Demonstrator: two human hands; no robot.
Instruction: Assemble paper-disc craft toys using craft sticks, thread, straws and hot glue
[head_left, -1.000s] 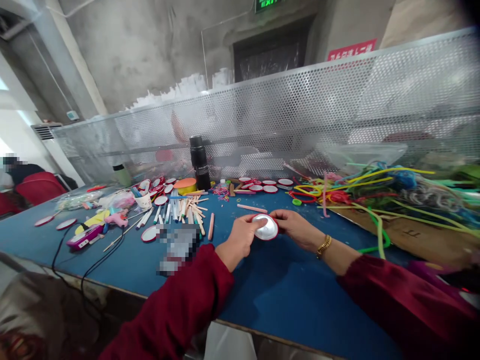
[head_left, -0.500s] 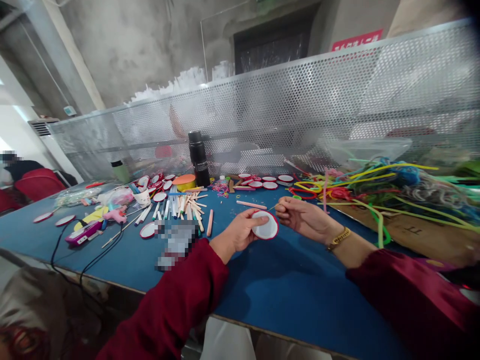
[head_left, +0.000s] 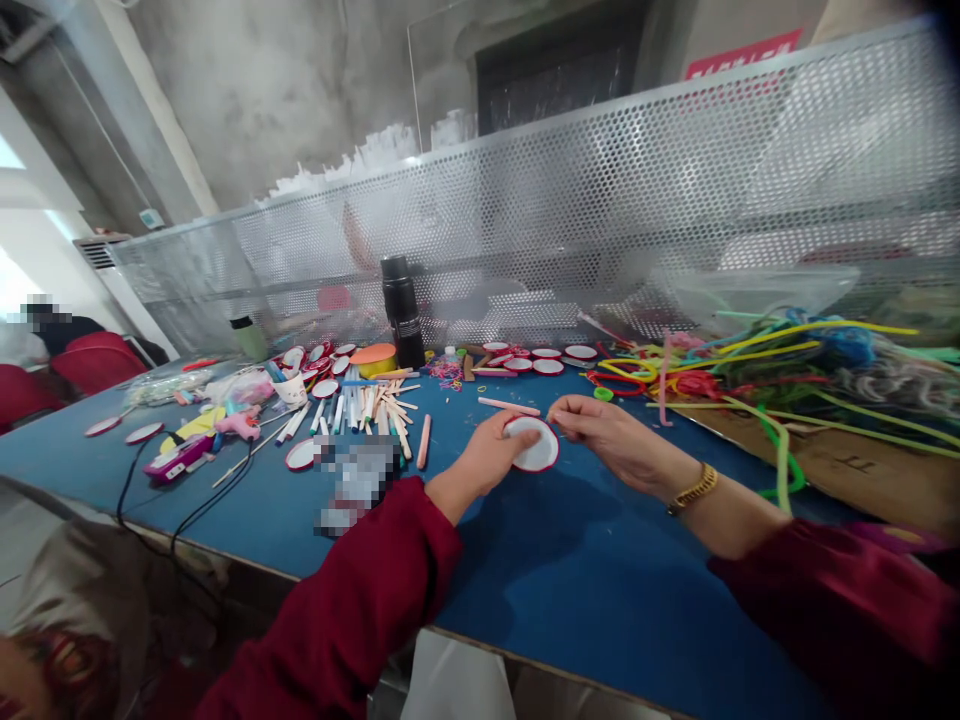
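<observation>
My left hand [head_left: 487, 457] grips a round white disc with a red rim [head_left: 541, 457], its thumb lying across the face. The disc is held tilted above the blue table [head_left: 600, 600]. Close to the disc's upper right rim, my right hand [head_left: 604, 432] has thumb and forefinger pinched together. Whatever those fingertips hold is too small to make out. Just behind the hands lies a pale pink stick [head_left: 510, 407]. More red-rimmed white discs [head_left: 547, 367] rest farther back.
Markers [head_left: 349, 412], a black bottle [head_left: 403, 318] and a purple device [head_left: 178, 460] with black cables stand or lie leftward. Coloured pipe cleaners [head_left: 780, 450] spread over cardboard [head_left: 862, 460] at right. A perforated metal panel [head_left: 570, 220] runs behind. Another person [head_left: 56, 325] sits far left.
My right fingertips have come nearer the disc's rim; a thin strand seen at them earlier is no longer distinct. My left hand still holds the disc. The view has shifted slightly.
</observation>
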